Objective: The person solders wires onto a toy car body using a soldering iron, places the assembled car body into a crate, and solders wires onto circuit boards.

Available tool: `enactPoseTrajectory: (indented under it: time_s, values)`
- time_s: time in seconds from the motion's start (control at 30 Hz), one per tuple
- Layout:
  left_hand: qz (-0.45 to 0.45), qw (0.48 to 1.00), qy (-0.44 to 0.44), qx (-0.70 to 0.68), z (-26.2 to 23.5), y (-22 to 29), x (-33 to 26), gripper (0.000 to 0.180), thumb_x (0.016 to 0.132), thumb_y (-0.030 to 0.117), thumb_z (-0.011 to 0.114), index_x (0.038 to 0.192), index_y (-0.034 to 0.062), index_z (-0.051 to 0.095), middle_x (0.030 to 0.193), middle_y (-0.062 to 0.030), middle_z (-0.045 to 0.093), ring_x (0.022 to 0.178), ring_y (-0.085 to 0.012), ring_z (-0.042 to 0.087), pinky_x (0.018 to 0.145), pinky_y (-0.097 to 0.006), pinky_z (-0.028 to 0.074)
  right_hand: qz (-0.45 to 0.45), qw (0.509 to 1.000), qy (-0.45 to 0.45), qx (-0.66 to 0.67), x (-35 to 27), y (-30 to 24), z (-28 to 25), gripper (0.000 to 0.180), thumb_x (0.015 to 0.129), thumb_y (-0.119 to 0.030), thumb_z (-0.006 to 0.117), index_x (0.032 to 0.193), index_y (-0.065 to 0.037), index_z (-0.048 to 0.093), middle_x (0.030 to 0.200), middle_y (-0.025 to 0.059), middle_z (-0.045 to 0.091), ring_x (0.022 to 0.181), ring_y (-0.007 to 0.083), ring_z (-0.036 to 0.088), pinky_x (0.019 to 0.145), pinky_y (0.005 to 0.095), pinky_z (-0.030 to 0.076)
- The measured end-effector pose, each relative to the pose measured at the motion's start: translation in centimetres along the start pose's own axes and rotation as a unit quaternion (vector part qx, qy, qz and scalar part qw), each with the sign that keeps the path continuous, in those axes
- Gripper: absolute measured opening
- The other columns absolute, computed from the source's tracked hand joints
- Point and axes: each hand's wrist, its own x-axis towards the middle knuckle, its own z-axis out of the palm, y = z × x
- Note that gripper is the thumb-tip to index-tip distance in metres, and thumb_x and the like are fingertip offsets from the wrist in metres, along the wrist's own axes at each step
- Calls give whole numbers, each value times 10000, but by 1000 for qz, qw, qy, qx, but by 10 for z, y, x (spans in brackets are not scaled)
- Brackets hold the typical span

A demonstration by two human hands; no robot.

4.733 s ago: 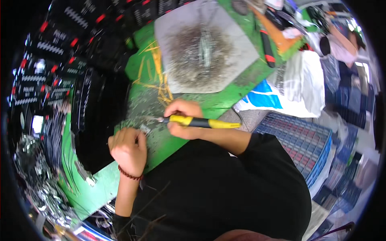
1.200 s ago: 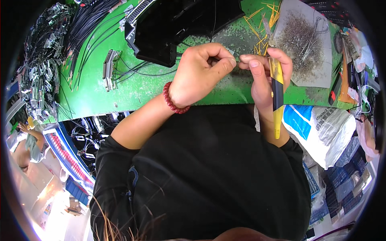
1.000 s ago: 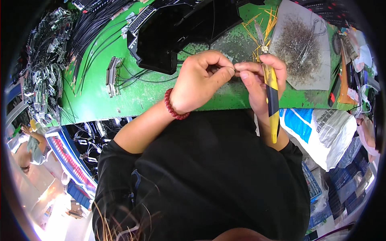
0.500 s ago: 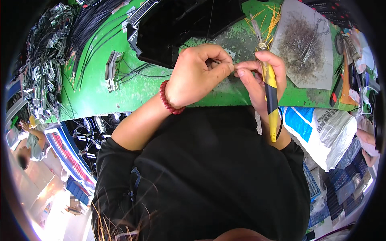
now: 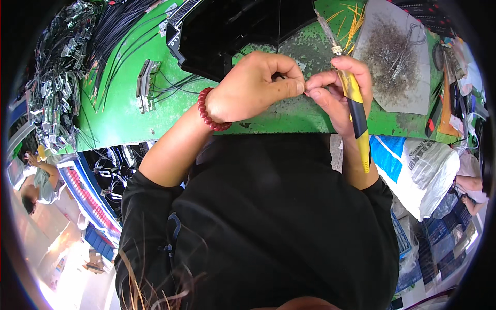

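My left hand (image 5: 261,82), with a red bead bracelet on the wrist, is closed in a pinch at the fingertips. A bit of thin dark wire (image 5: 279,78) shows between its thumb and finger. Against those fingertips, my right hand (image 5: 343,95) pinches its thumb and forefinger together; what lies between them is too small to make out. That same hand also grips a yellow and black soldering iron (image 5: 354,103), its tip pointing up and away. Left of my hands lie slim metal-edged connector pieces (image 5: 146,85) with black wires (image 5: 178,85) running toward my left hand.
A glossy black panel (image 5: 222,31) covers the back of the green table (image 5: 119,124). Yellow strands (image 5: 354,26) lie beside a grey sheet (image 5: 377,98) with dark residue. Metal parts (image 5: 57,77) and cables (image 5: 119,26) are heaped at left; a white bag (image 5: 429,175) sits lower right.
Both hands have shifted slightly right, still fingertip to fingertip. The soldering iron has moved with my right hand and leans a little more, its handle end farther right and higher.
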Motion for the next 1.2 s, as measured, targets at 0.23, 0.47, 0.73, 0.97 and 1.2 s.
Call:
enactPoseTrajectory:
  time_s: [0.23, 0.47, 0.73, 0.97, 1.2]
  values:
    - [-3, 1000, 14, 25, 5, -3, 0, 115, 877, 112, 676, 888, 1, 651, 789, 10, 614, 724, -45, 507, 644, -212, 430, -145, 970, 6, -193, -4, 10, 2, 444, 784, 83, 696, 1161, -23, 486, 842, 91, 653, 742, 130, 636, 665, 263, 520]
    - [105, 953, 123, 256, 13, -10, -1, 89, 805, 66, 691, 838, -2, 644, 769, -70, 607, 680, -168, 571, 608, -278, 449, -73, 978, 55, -186, -15, 22, 8, 401, 826, 70, 658, 1175, -28, 487, 823, 93, 661, 727, 132, 635, 654, 261, 524]
    - [102, 898, 177, 390, 24, -13, 12, 74, 784, 68, 674, 798, 12, 628, 830, -105, 610, 697, -300, 601, 615, -355, 479, 68, 975, 142, -160, -31, -6, -39, 694, 983, -513, 363, 1347, 77, 408, 721, 155, 649, 533, 144, 528, 507, 243, 411]
    - [102, 909, 173, 365, 25, -24, 17, 57, 772, -6, 639, 752, -7, 586, 776, -139, 598, 705, -321, 600, 623, -367, 482, -33, 945, 291, -142, -60, -21, -107, 356, 898, -215, 529, 1064, 89, 615, 733, 48, 552, 596, 79, 468, 534, 189, 339]
    - [106, 917, 136, 361, 20, -19, 21, 64, 773, 4, 643, 743, -1, 587, 780, -146, 607, 711, -350, 606, 617, -399, 497, -81, 877, 413, -230, -60, -40, -148, 145, 765, 13, 570, 907, 26, 592, 763, 16, 548, 629, 57, 475, 593, 175, 367]
